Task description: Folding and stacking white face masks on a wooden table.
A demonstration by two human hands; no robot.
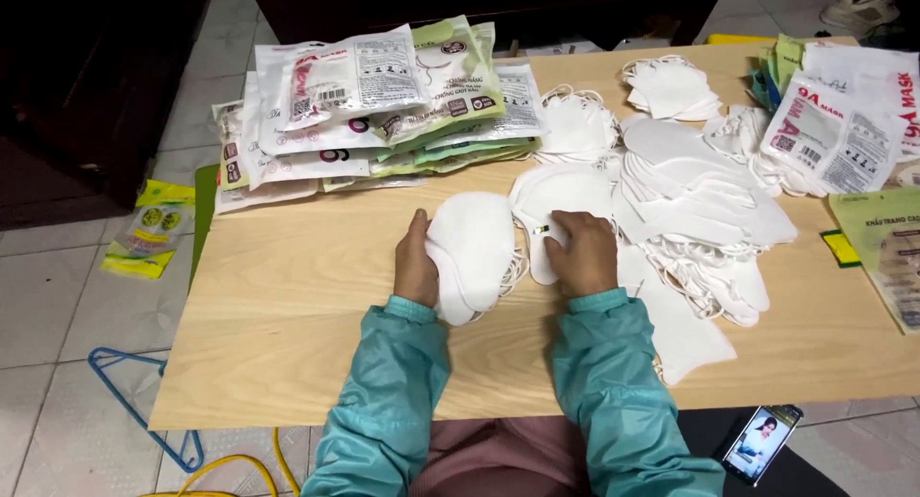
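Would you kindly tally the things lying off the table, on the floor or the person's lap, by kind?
Blue clothes hanger: 1
Yellow cable: 1
Yellow-green packet: 1
Phone: 1
Total: 4

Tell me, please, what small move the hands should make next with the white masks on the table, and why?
Probably the right hand should slide the single mask under its fingers across onto the stack of masks that the left hand grips by its edge. That mask lies flat beside the stack, apart from the loose pile to the right, so it seems next to join it.
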